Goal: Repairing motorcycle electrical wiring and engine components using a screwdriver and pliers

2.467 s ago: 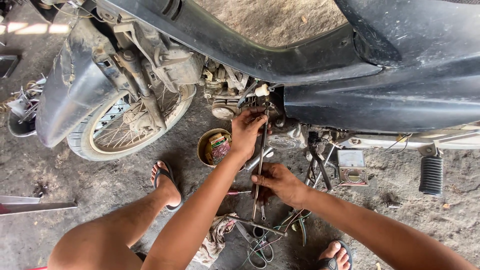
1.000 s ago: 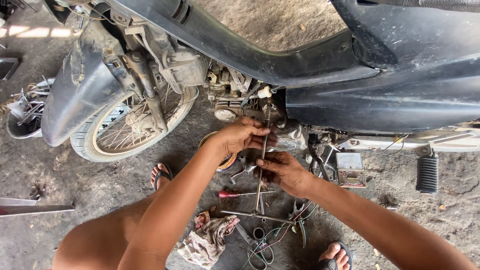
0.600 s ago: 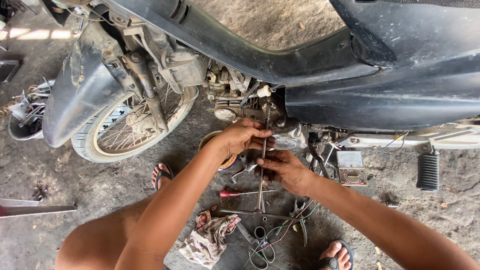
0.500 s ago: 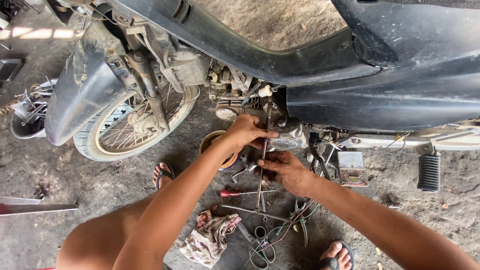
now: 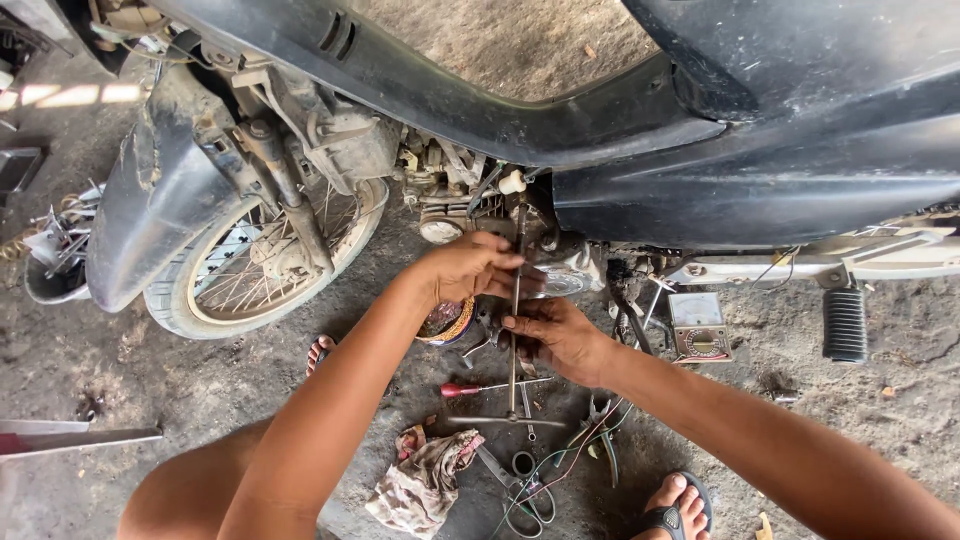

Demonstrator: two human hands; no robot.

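A long metal T-handle wrench (image 5: 514, 345) runs from the floor side up into the engine (image 5: 470, 205) of a dark motorcycle (image 5: 700, 150). My left hand (image 5: 470, 270) grips the upper part of its shaft close to the engine. Lower down, my right hand (image 5: 555, 338) is closed around the same shaft. The wrench tip is hidden among engine parts.
On the concrete floor lie a red-handled screwdriver (image 5: 470, 388), a dirty rag (image 5: 425, 480), pliers and wires (image 5: 590, 445), a small round tin (image 5: 448, 322) and a meter box (image 5: 700, 328). The front wheel (image 5: 255, 265) stands left, a footpeg (image 5: 846, 322) right. My sandalled feet (image 5: 675, 505) rest nearby.
My left hand has slid down from high on the wrench by the engine to a grip just above my right hand. The right hand has stayed on the shaft.
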